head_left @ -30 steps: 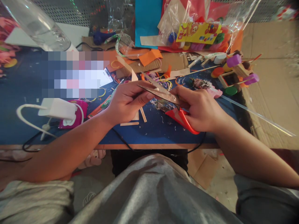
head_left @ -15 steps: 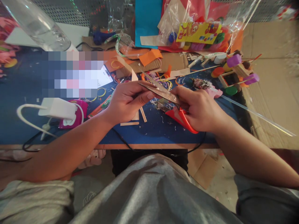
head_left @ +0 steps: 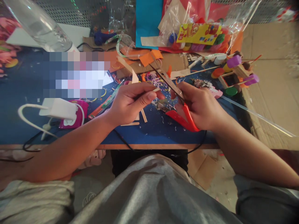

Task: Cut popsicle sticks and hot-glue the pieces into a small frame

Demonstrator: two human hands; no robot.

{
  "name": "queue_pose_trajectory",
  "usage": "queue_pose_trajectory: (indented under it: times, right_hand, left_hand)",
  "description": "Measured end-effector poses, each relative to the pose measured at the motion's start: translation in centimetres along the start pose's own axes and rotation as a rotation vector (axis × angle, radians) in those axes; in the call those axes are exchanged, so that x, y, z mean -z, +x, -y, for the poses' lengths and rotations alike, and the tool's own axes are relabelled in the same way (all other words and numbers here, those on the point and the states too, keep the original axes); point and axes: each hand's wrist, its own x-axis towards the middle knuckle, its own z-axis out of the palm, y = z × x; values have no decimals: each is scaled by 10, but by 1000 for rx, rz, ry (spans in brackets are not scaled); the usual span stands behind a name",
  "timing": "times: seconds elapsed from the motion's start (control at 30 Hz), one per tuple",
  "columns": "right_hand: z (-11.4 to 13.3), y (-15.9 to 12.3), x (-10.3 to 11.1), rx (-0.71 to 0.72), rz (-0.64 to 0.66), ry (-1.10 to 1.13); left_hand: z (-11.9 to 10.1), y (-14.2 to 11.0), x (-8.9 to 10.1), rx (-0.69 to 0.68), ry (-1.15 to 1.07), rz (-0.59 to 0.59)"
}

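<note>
My right hand point(head_left: 198, 104) grips a pair of scissors point(head_left: 174, 85) by their red handles, with the blades pointing up and to the left over the table. Pinched between the thumb and fingers of my left hand point(head_left: 132, 102) is a small, pale wooden stick point(head_left: 156, 90); only its tip shows, the rest is hidden by the fingers. The blades are apart from the stick, a little to its right. Beneath the hands lie several loose wooden sticks point(head_left: 144, 115) and a tangle of coloured rubber bands point(head_left: 158, 80).
A white charger point(head_left: 57, 109) on a pink socket block stands at left, near a tilted plastic bottle point(head_left: 44, 29). At right are a small wooden model with coloured clay point(head_left: 243, 70) and a clear rod point(head_left: 257, 115). A bag of clay point(head_left: 198, 32) lies at the back.
The scissors have moved away from my left fingers and turned to point more upward. The tip of the stick in my left hand shows more clearly.
</note>
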Motion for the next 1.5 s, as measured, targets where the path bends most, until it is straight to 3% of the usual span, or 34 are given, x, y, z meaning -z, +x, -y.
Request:
queue_pose_trajectory:
  times: [0.43, 0.6, 1.2, 1.37, 1.5]
  right_hand:
    - [-3, -1, -1, 43, -75, -137]
    - [-3, -2, 0, 1, -16, -151]
    - [0, -5, -1, -43, 16, -189]
    - [-6, -6, -6, -56, -105, -331]
    - [-9, -3, -7, -89, -160, -161]
  left_hand:
    - [0, -3, 1, 33, -33, -8]
    - [-3, -2, 1, 32, 12, -15]
    - [-2, -3, 0, 38, -1, -4]
    - [-7, -4, -2, 110, -24, -8]
    - [-5, -7, -2, 135, -94, -10]
